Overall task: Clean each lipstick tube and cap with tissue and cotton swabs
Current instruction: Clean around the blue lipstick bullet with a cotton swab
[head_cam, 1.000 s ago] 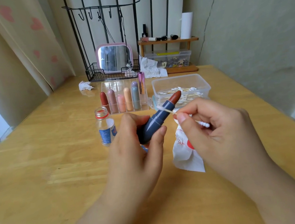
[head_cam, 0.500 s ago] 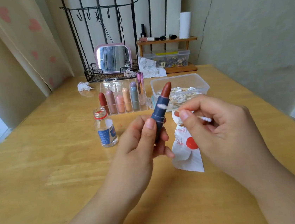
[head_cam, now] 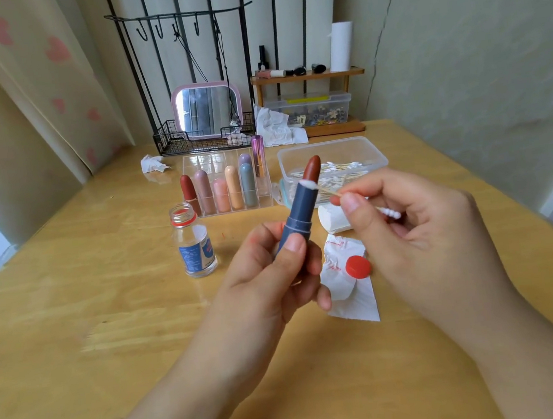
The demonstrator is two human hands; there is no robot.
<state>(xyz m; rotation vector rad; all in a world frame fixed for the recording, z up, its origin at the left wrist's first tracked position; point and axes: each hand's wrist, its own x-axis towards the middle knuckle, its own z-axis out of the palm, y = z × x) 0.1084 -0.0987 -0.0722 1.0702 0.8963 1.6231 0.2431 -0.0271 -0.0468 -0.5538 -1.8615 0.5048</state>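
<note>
My left hand [head_cam: 269, 279] grips an uncapped blue-grey lipstick tube [head_cam: 298, 213] upright, its brick-red bullet pointing up and slightly right. My right hand [head_cam: 419, 237] pinches a wooden cotton swab [head_cam: 321, 187]; the swab's white tip touches the tube's upper rim at the base of the bullet. A white tissue [head_cam: 345, 284] lies on the table under my hands, with a red bottle cap [head_cam: 357, 266] on it.
An open glass bottle [head_cam: 195, 246] stands left of my hands. Behind it a clear organiser [head_cam: 224, 187] holds several lipsticks. A clear box of cotton swabs [head_cam: 331, 161] sits at the right. A mirror, wire basket, crumpled tissues and a small shelf stand at the back.
My left hand raised the lipstick from tilted to nearly upright. The swab tip moved from the tube's side up to the rim below the bullet.
</note>
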